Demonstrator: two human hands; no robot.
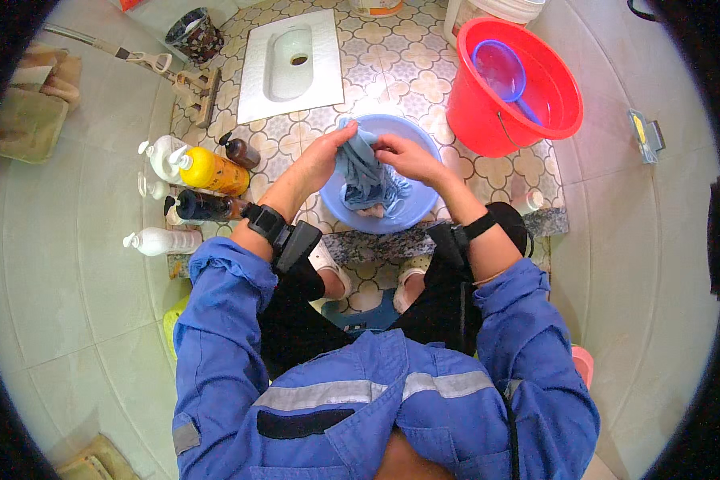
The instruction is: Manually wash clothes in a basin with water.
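Observation:
Over a light blue plastic basin (330, 201) on the floor, my two hands hold up a wet-looking blue cloth garment (360, 165). My left hand (327, 155) grips its upper left edge, with the thumb along the top. Opposite it, my right hand (409, 159) pinches the upper right side between thumb and fingers. The lower part of the cloth hangs bunched into the basin, beside a striped blue-white part and a small pale pinkish piece (372, 211). What lies beneath the cloth is hidden.
A red bucket (480, 114) holding a blue dipper (499, 72) stands at the upper right. Several pump bottles, one yellow (216, 171), line the left wall. Beyond the basin lies a squat toilet (291, 66). A granite ledge (372, 243) runs under the basin's near side.

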